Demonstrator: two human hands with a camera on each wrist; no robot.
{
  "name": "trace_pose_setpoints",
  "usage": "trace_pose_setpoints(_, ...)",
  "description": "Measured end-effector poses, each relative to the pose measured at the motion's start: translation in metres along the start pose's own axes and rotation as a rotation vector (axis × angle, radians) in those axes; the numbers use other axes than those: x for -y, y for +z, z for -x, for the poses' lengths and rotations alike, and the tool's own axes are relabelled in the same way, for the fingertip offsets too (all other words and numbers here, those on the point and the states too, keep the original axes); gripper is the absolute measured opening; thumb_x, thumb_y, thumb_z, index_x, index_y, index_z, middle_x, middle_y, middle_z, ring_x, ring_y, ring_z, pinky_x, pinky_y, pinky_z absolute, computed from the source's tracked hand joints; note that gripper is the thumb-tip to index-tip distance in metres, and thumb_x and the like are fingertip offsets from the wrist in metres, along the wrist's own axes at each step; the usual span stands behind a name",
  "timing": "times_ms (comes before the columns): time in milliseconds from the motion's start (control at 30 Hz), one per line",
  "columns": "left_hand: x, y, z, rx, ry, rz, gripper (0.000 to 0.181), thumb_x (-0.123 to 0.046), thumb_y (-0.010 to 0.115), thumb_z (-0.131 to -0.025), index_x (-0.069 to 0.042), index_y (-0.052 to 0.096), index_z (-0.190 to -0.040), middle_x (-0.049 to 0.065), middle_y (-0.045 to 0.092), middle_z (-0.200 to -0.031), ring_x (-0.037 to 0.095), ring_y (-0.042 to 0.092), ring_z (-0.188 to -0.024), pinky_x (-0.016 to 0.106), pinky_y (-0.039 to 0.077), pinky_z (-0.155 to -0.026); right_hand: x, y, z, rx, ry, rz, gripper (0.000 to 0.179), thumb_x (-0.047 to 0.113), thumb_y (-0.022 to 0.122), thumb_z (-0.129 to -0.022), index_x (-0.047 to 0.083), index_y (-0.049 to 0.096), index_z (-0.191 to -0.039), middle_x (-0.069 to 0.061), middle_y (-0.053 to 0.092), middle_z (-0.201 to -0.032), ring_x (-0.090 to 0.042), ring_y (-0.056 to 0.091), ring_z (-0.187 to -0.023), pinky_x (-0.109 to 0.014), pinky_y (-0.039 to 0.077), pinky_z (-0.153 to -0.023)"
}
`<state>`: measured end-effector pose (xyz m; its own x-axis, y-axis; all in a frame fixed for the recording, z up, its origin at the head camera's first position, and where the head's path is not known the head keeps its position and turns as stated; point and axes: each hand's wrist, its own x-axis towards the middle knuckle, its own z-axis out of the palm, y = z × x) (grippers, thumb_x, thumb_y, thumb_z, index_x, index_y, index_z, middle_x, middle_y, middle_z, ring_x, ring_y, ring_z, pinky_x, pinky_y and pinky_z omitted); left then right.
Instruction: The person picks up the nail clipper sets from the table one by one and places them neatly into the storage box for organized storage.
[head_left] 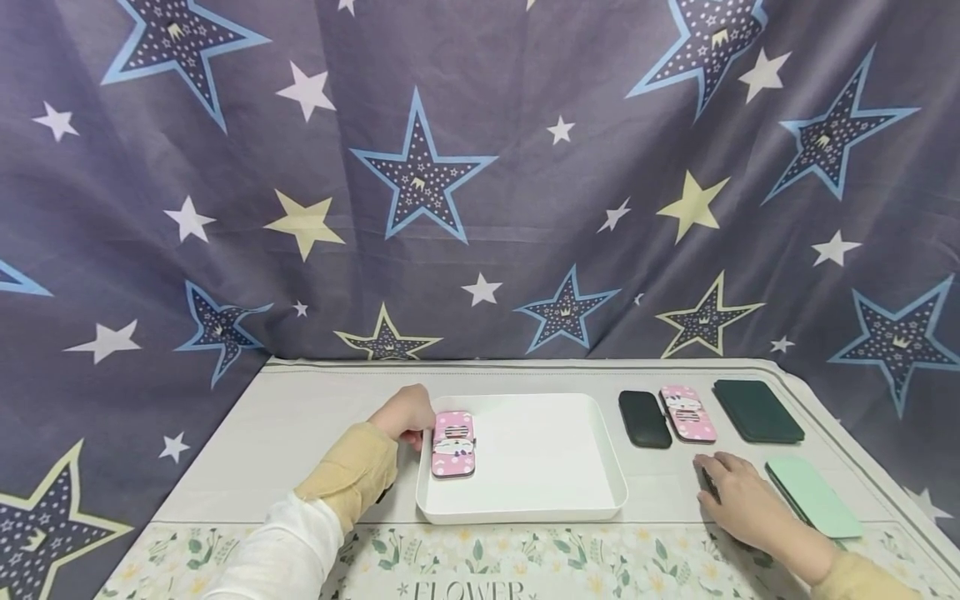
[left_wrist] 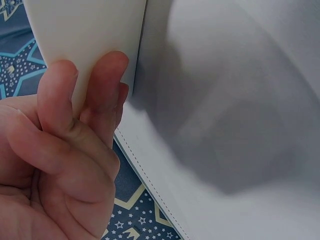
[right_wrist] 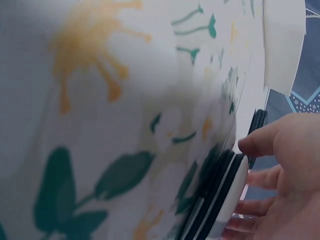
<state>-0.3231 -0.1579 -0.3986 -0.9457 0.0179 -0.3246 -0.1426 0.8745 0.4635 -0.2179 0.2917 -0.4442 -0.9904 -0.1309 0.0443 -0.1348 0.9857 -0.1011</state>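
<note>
At the left end of a shallow white tray, my left hand grips its wall; in the left wrist view, bent fingers press against the tray wall. Inside the tray lies a pink cartoon-cat case, near the left wall. My right hand is over a flat case with black edges and a pale top, thumb at one edge and fingertips at its far side. The palm hides most of that case in the head view. A mint-green case lies just right of this hand.
Beyond the right hand lie a black case, another pink cat case and a dark green case. A flower-print cloth runs along the table's near side. A star-patterned curtain hangs behind the table.
</note>
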Motion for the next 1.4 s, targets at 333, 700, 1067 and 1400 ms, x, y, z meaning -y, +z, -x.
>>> trace_pose_setpoints(333,-0.001,0.001,0.0,-0.001,-0.011,0.012,0.008,0.004,0.053,-0.078,0.007,0.058,-0.073,0.004,0.054,-0.042,0.008,0.044,-0.031,0.016,0.037,-0.031,-0.011,-0.008,-0.002,0.055,0.088,-0.02,0.062,0.031,0.062,-0.083,-0.015,0.048,-0.121,-0.043,0.047,-0.112,-0.06,0.047,-0.101,-0.065,0.044,-0.083)
trace_pose_setpoints(700,0.002,0.003,0.0,-0.003,-0.008,-0.001,0.008,0.005,0.052,-0.078,0.007,0.059,-0.073,0.004,0.053,-0.042,0.008,0.044,-0.031,0.015,0.036,-0.03,-0.02,-0.014,-0.01,0.115,0.056,-0.089,0.07,0.041,0.073,-0.075,-0.01,0.051,-0.117,-0.029,0.055,-0.095,-0.046,0.056,-0.086,-0.058,0.05,-0.072)
trace_pose_setpoints(1067,0.0,0.004,0.006,-0.003,-0.005,0.005,0.011,0.005,0.051,-0.078,0.006,0.058,-0.07,0.004,0.054,-0.043,0.008,0.044,-0.031,0.015,0.035,-0.03,-0.035,-0.02,-0.015,0.184,0.022,-0.199,0.085,0.054,0.079,-0.064,-0.007,0.054,-0.117,-0.031,0.058,-0.106,-0.047,0.055,-0.098,-0.058,0.049,-0.078)
trace_pose_setpoints(1400,0.0,0.005,0.004,-0.014,-0.003,-0.008,0.011,0.005,0.052,-0.078,0.007,0.059,-0.071,0.004,0.054,-0.042,0.007,0.043,-0.031,0.016,0.035,-0.03,-0.047,-0.029,-0.023,0.243,0.065,-0.272,0.082,0.047,0.079,-0.066,-0.007,0.052,-0.121,-0.034,0.057,-0.112,-0.045,0.059,-0.096,-0.055,0.051,-0.076)
